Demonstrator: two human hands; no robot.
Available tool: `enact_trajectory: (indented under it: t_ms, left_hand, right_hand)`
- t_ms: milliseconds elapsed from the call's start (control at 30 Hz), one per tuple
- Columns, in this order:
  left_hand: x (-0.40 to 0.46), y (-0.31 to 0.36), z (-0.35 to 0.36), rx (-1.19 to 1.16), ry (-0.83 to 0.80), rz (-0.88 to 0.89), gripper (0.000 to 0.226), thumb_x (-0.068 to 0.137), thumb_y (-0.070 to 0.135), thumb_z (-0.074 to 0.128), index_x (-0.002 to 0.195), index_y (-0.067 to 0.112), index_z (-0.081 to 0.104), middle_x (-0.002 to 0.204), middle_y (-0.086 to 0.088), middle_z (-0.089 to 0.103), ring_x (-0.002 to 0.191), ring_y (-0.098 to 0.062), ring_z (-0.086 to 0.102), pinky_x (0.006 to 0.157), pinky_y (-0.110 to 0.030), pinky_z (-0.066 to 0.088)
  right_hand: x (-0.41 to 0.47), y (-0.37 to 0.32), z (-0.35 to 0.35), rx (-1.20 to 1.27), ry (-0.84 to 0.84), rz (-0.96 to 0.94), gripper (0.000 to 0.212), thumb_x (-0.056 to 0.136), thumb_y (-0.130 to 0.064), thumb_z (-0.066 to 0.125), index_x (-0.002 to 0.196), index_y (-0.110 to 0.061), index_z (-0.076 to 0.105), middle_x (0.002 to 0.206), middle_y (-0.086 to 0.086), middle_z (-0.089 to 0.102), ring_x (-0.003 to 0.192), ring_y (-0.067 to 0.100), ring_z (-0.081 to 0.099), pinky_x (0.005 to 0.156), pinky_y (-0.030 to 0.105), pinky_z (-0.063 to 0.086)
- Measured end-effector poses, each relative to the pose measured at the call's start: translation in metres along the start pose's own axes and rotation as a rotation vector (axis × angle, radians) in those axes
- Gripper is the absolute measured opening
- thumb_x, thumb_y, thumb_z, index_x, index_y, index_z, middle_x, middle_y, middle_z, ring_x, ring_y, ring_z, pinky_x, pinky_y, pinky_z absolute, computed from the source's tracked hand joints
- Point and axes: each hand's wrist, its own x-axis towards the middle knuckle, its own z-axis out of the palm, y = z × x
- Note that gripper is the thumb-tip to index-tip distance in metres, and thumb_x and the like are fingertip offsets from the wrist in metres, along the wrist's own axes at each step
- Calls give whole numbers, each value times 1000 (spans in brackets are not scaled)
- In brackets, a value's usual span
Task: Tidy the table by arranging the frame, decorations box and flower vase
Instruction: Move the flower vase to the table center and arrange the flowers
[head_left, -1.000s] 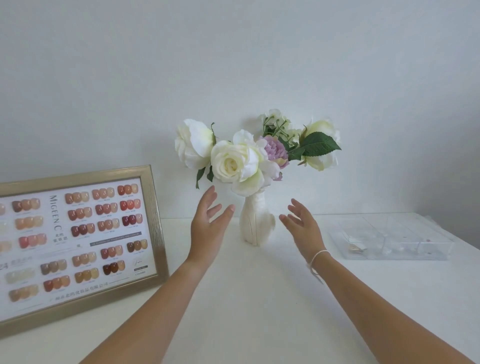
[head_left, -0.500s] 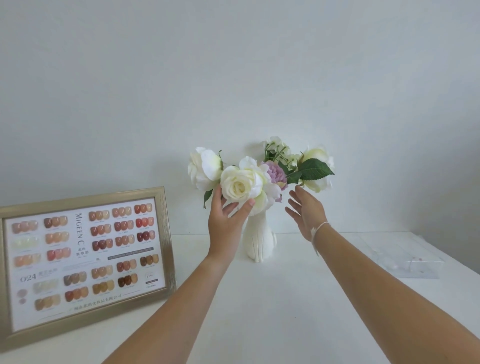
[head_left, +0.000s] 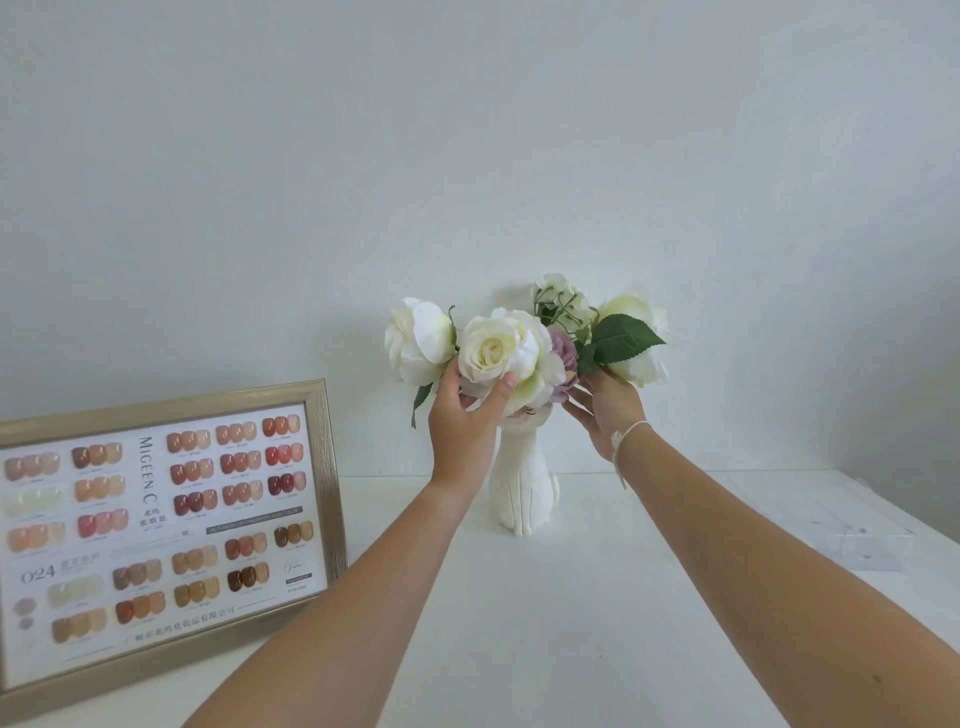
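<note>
Head view is showing me a white surface (head_left: 597, 623) running back to a pale wall. At the left, a gold-edged frame (head_left: 322, 467) holding a nail-colour chart is standing propped upright. At the far right, a clear decorations box (head_left: 852, 530) is lying flat, its contents too faint to make out. Between them, near the wall, a white flower vase (head_left: 522, 493) is standing upright, holding white roses (head_left: 491, 348) and one mauve bloom. The left hand (head_left: 465, 415) is cupping the underside of the front rose, fingers loosely curled against the petals. The right hand (head_left: 605, 410) is reaching, fingers spread, beneath the green leaf at the bunch's right side. I am judging the vase to be rigid, breakable and top-heavy, and the blooms soft and light, so I would be gripping low on its body rather than the flowers.
</note>
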Motion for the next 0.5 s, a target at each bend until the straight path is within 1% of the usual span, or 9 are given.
enact_trajectory:
  t_ms: [67,133,167,233,300,333,367,433,500]
  left_hand:
    - [1,-2,2,5,2,-15,42,79,30,71,119,23,58,117,5,65,111,-13,59,97,-33,48]
    - [3,-5,3,-6,4,-31,42,80,29,70,120,24,58,116,4,65,105,-13,60,95,-32,49]
    - [3,-6,4,-7,6,-37,41,80,29,69,119,25,58,112,3,66,98,-13,61,91,-32,49]
    - [6,-6,6,7,7,-48,39,81,30,68,118,27,58,94,3,63,81,-11,55,82,-29,49]
    - [8,-5,8,11,4,-54,38,81,31,68,117,29,58,89,10,61,74,-3,53,76,-20,48]
    - [10,-4,9,15,5,-53,38,81,32,67,118,30,58,89,14,61,71,3,53,73,-15,48]
    - [10,-2,9,22,4,-50,39,81,33,67,119,30,57,91,16,61,69,7,53,72,-13,48]
    - [10,-1,7,35,-18,-44,40,81,33,67,120,29,57,93,16,62,69,6,54,75,-17,48]
    - [7,-2,2,48,-42,-34,40,81,32,67,119,27,58,89,11,63,71,-3,54,77,-26,49]
  right_hand:
    - [1,4,1,-41,25,2,11,90,-19,50,97,-18,59,92,0,63,95,20,56,84,30,49]
    - [1,9,1,-88,49,4,15,91,-23,51,101,-17,59,102,4,62,96,20,55,85,32,47]
    - [1,11,0,-103,61,5,16,91,-25,50,102,-17,59,104,5,61,96,21,55,86,32,47]
    - [1,13,0,-118,76,7,15,91,-24,49,102,-16,58,106,7,60,96,21,55,87,33,47]
    - [1,14,0,-128,84,14,14,91,-21,50,101,-17,58,106,7,60,97,22,54,89,34,47]
    - [1,13,0,-133,87,19,13,91,-21,50,101,-17,58,106,7,60,97,22,54,88,34,47]
    - [1,13,0,-138,87,23,12,91,-21,51,99,-17,58,106,7,60,97,22,54,88,34,47]
    - [-1,11,-1,-137,80,27,13,90,-23,52,99,-17,58,106,6,60,97,22,54,86,33,47]
    - [-5,10,-6,-135,60,32,21,90,-27,54,108,-17,59,106,4,62,100,22,54,85,32,46]
